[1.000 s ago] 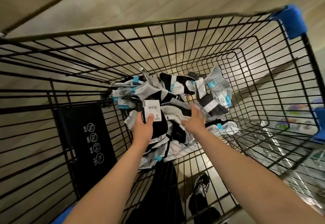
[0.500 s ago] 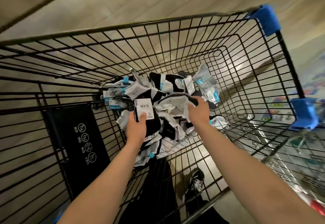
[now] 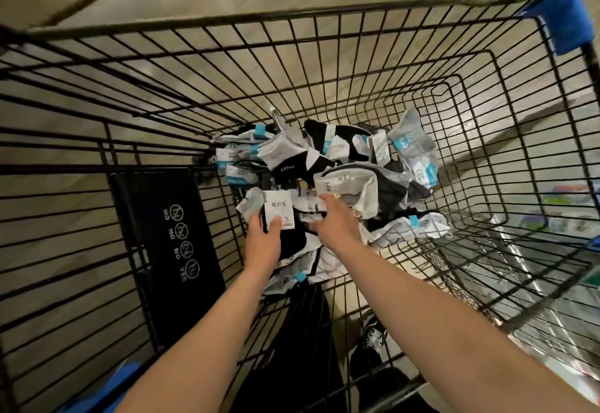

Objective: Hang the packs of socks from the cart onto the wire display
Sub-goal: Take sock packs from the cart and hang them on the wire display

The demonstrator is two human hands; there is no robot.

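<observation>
In the black wire cart (image 3: 292, 16), the left hand (image 3: 262, 245) pinches a black sock pack with white card label (image 3: 280, 210), lying lengthwise away from the wrist. The right hand (image 3: 336, 222), fingers straight and empty, touches a grey-white pack (image 3: 352, 187) just ahead.

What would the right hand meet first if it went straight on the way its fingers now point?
The grey-and-white sock pack directly ahead. The right hand has its fingertips at the pack's near edge, perhaps touching it, though depth is unclear from this one view.
</observation>
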